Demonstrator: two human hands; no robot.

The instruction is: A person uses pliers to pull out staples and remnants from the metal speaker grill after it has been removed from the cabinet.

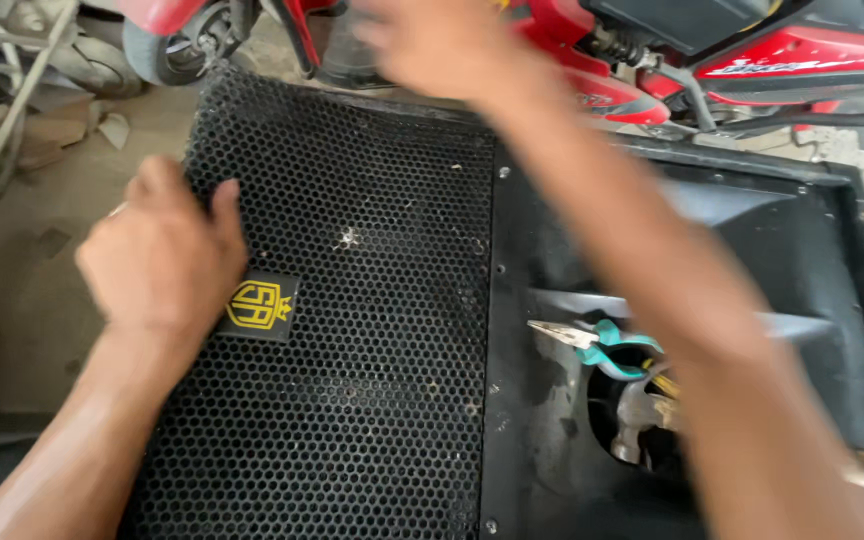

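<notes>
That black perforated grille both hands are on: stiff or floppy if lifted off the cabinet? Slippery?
The perforated grille looks like punched sheet metal, so probably stiff, with slight flex given its broad span. The left hand grips its side edge and the blurred right hand is at its top edge, suggesting it needs two hands. The holes likely give good grip; the edges may be sharp.

Two bare forearms in shot, no sleeves anywhere up to the frame edge. No gloves, no watch, no wristband. Left hand [160,258] sharp enough to make out knuckles and short nails, plus a small pale glint at the outer edge, maybe a ring, can't tell. Right hand [432,45] badly blurred, fingers smeared together, no detail readable.
</notes>
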